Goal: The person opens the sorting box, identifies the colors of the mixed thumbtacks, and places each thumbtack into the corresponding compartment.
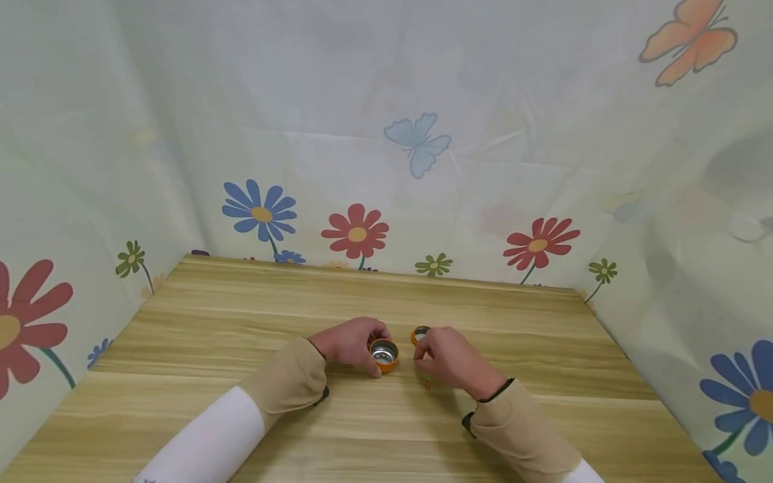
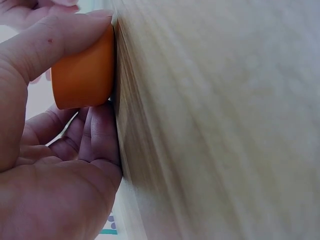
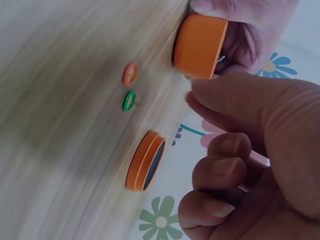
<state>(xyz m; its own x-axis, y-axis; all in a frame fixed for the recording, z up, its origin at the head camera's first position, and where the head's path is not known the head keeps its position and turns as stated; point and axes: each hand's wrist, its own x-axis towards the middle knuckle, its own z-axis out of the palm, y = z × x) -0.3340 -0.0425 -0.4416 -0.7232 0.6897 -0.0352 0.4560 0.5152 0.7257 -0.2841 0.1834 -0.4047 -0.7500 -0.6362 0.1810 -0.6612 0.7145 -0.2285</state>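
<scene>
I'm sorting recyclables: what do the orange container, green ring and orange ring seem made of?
Orange container: probably metal with a smooth coating, since its inside is silvery and shiny.
Green ring, orange ring: perhaps smooth plastic, judging by bright, even colour; rubber remains possible.

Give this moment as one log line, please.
left hand: grips orange container; right hand: near container; on table: lid, green ring, orange ring

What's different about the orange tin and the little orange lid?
The orange tin is deep like a small cup, while the orange lid is shallow. The tin's side looks smooth, but the lid's side has a step near its rim. The left hand holds the tin, while the lid lies on the table with no hand gripping it. Both are round, orange outside, and have their open side up.
</scene>
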